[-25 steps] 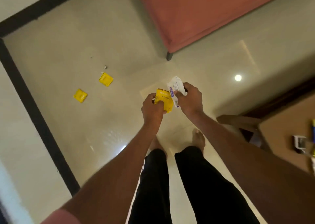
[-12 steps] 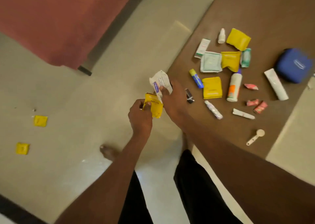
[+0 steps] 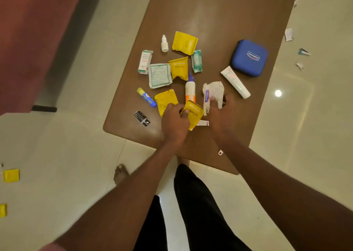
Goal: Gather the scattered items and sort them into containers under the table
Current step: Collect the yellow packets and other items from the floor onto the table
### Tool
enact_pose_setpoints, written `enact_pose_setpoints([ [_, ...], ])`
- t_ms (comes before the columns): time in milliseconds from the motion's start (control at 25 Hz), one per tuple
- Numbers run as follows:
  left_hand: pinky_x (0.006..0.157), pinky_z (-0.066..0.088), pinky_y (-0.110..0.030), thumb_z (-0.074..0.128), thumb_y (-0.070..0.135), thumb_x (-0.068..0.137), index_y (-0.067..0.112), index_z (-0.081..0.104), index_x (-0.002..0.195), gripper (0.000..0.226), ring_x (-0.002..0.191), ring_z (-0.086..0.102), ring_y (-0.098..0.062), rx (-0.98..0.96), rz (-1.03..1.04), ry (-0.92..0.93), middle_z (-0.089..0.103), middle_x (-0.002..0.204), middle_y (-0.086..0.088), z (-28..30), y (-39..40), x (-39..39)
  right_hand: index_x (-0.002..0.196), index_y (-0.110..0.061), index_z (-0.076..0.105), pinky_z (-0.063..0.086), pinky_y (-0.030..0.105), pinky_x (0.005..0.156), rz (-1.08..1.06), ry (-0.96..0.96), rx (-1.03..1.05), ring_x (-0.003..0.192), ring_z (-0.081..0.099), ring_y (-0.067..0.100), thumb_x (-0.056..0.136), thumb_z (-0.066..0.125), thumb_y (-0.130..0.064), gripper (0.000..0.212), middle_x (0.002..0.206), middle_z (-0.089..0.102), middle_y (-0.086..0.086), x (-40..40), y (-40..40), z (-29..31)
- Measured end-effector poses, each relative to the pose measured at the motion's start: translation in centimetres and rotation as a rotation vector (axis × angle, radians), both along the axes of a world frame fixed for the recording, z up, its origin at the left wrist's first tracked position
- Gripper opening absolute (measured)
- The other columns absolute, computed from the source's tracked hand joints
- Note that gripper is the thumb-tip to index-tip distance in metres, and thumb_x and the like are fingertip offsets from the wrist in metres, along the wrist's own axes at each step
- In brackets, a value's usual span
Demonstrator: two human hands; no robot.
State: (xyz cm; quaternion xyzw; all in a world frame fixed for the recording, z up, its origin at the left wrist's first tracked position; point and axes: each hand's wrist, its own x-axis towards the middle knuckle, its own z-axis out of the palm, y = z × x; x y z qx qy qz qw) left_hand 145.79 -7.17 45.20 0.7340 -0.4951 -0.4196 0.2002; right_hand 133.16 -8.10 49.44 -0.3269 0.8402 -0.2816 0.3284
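The left hand (image 3: 174, 119) pinched a yellow packet (image 3: 193, 115) over the brown worktop (image 3: 219, 12). The right hand (image 3: 222, 115) gripped a crumpled white wrapper (image 3: 213, 92) just beside it. More packets, tubes and a blue case (image 3: 249, 57) lay on the worktop. Two yellow packets (image 3: 11, 175) lay on the floor.

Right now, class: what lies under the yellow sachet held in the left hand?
Below the yellow sachet, a small pink-and-white tube pokes out on the table. The rest of it is covered by the sachet and hands.
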Motion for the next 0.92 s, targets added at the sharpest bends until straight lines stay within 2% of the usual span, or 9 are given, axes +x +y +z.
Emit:
enact_pose_setpoints([
  [160, 0.086, 0.052, -0.044, 0.068, 0.017, 0.094, 0.016, 0.074, 0.108, 0.016, 0.100, 0.061, -0.025, -0.079, -0.229, -0.003, 0.070, 0.106, -0.004, -0.1, -0.4, -5.9, 0.119, -0.026, 0.063, 0.057, 0.021, 0.075, -0.269, -0.012, 0.000, 0.092, 0.066, 0.000, 0.101, 0.061, -0.033, 0.020, 0.105, 0.067, -0.015, -5.1, 2.6, -0.7],
  [240, 0.085, 0.053, -0.044, 0.065, 0.018, 0.096, 0.018, 0.073, 0.114, 0.020, 0.103, 0.061, -0.024, -0.102, -0.246, -0.088, 0.070, 0.110, -0.002, -0.3, -2.1, -8.2, 0.119, -0.019, 0.065, 0.052, 0.008, 0.065, -0.383, -0.019, -0.009, 0.090, 0.065, 0.002, 0.101, 0.062, -0.026, 0.020, 0.104, 0.066, -0.012, -7.1, 3.0, -1.5],
  [320, 0.084, 0.054, -0.044, 0.063, 0.018, 0.097, 0.019, 0.072, 0.119, 0.024, 0.104, 0.063, -0.026, -0.159, -0.189, -0.175, 0.071, 0.111, -0.004, -0.3, -4.6, -9.6, 0.121, -0.013, 0.065, 0.051, 0.005, 0.065, -0.430, -0.032, -0.023, 0.089, 0.064, 0.003, 0.101, 0.062, -0.021, 0.022, 0.108, 0.067, -0.006, -8.5, 2.5, -2.2],
  [480, 0.090, 0.046, -0.041, 0.060, 0.023, 0.099, 0.023, 0.070, 0.114, 0.018, 0.112, 0.058, -0.026, -0.209, -0.071, -0.285, 0.070, 0.111, -0.004, -0.1, -11.6, -9.6, 0.111, -0.021, 0.066, 0.057, 0.022, 0.075, -0.210, -0.013, -0.104, 0.090, 0.065, 0.003, 0.100, 0.064, -0.033, 0.016, 0.102, 0.068, -0.011, -9.0, -1.6, -2.0],
  [560, 0.093, 0.040, -0.040, 0.061, 0.027, 0.097, 0.024, 0.067, 0.107, 0.012, 0.113, 0.057, -0.026, -0.197, -0.053, -0.308, 0.070, 0.106, -0.001, -0.1, -15.3, -9.4, 0.112, -0.019, 0.065, 0.054, 0.016, 0.077, -0.071, 0.003, -0.153, 0.094, 0.066, 0.003, 0.098, 0.067, -0.026, 0.015, 0.107, 0.070, -0.008, -8.4, -5.4, -1.7],
  [640, 0.096, 0.041, -0.040, 0.060, 0.029, 0.096, 0.024, 0.065, 0.104, 0.010, 0.111, 0.060, -0.025, -0.182, -0.035, -0.320, 0.070, 0.105, 0.001, -0.4, -19.1, -9.5, 0.114, -0.013, 0.066, 0.057, 0.024, 0.083, -0.001, 0.067, -0.166, 0.099, 0.068, 0.008, 0.095, 0.070, -0.019, 0.020, 0.111, 0.072, -0.001, -7.8, -10.0, -2.4],
  [720, 0.098, 0.037, -0.036, 0.058, 0.027, 0.096, 0.024, 0.065, 0.107, 0.013, 0.112, 0.060, -0.023, -0.149, -0.040, -0.357, 0.069, 0.109, 0.003, -0.5, -22.3, -9.9, 0.116, -0.012, 0.065, 0.058, 0.034, 0.089, 0.017, 0.133, -0.120, 0.106, 0.069, 0.015, 0.093, 0.071, -0.017, 0.024, 0.116, 0.072, 0.003, -7.3, -13.7, -3.5],
  [800, 0.097, 0.037, -0.034, 0.055, 0.023, 0.095, 0.024, 0.064, 0.111, 0.019, 0.115, 0.060, -0.023, -0.122, -0.102, -0.382, 0.067, 0.117, 0.003, -0.6, -24.7, -10.2, 0.121, -0.011, 0.060, 0.053, 0.030, 0.088, 0.042, 0.155, -0.028, 0.115, 0.066, 0.023, 0.094, 0.070, -0.017, 0.030, 0.124, 0.069, 0.007, -7.1, -15.8, -4.3],
  [920, 0.095, 0.040, -0.037, 0.056, 0.020, 0.092, 0.020, 0.059, 0.124, 0.031, 0.125, 0.053, -0.025, -0.143, -0.264, -0.479, 0.061, 0.130, -0.001, -1.0, -25.7, -10.0, 0.130, -0.012, 0.051, 0.051, 0.037, 0.088, 0.054, 0.182, 0.139, 0.119, 0.063, 0.031, 0.096, 0.070, -0.026, 0.041, 0.131, 0.064, 0.011, -6.8, -16.7, -4.5],
])
